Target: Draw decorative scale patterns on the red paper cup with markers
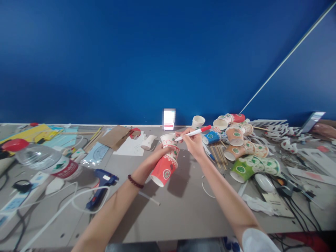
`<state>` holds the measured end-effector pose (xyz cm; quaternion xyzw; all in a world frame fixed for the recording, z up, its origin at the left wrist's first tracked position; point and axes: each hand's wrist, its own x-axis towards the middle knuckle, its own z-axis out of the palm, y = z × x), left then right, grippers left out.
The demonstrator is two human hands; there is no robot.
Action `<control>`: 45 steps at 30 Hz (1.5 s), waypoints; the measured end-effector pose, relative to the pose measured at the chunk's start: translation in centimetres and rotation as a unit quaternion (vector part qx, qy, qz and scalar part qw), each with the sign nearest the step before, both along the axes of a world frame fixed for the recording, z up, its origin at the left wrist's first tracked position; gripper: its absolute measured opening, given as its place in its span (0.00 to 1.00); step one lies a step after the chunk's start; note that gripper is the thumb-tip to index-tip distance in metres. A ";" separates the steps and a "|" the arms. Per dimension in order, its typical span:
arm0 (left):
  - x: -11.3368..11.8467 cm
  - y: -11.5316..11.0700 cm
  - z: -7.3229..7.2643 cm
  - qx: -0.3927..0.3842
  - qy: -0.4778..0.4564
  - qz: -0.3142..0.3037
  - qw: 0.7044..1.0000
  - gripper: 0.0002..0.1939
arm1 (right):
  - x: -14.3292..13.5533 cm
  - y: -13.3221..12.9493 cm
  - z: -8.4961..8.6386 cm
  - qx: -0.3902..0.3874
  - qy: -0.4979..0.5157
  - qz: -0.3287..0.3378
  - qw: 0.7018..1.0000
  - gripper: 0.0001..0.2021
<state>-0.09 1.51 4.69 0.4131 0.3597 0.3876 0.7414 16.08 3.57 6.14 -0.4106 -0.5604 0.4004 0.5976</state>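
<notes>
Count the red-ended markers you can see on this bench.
1: the red-ended marker, in the right hand, its tip at the upper part of the stacked cups in the left hand. Others may be hidden in the clutter.

Smooth paper cups (pixel 168 165) at six o'clock; smooth plastic pen (pixel 195 132) at three; glossy plastic bottle (pixel 48 160) near nine; matt wooden sticks (pixel 218 158) at four.
</notes>
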 end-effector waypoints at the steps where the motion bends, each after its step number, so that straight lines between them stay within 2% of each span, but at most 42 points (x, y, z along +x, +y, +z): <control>1: 0.0 0.0 0.0 0.000 0.000 -0.001 1.000 0.19 | 0.0 0.0 0.0 0.001 0.001 -0.001 1.000 0.04; 15: 0.1 -0.3 0.4 0.003 0.011 0.007 1.000 0.17 | 0.2 0.2 -0.4 0.003 0.010 0.019 1.000 0.06; 24: -0.1 -0.8 1.3 0.006 0.004 -0.004 1.000 0.18 | 0.2 0.1 -0.6 0.000 0.001 0.028 1.000 0.06; 35: -0.2 -0.7 1.0 0.021 -0.001 -0.004 1.000 0.21 | 0.0 -0.2 -0.2 -0.006 0.006 0.035 0.999 0.05; 45: -0.4 -0.7 1.2 -0.015 0.011 -0.016 1.000 0.22 | 0.3 -0.1 0.0 0.000 -0.005 0.048 0.999 0.05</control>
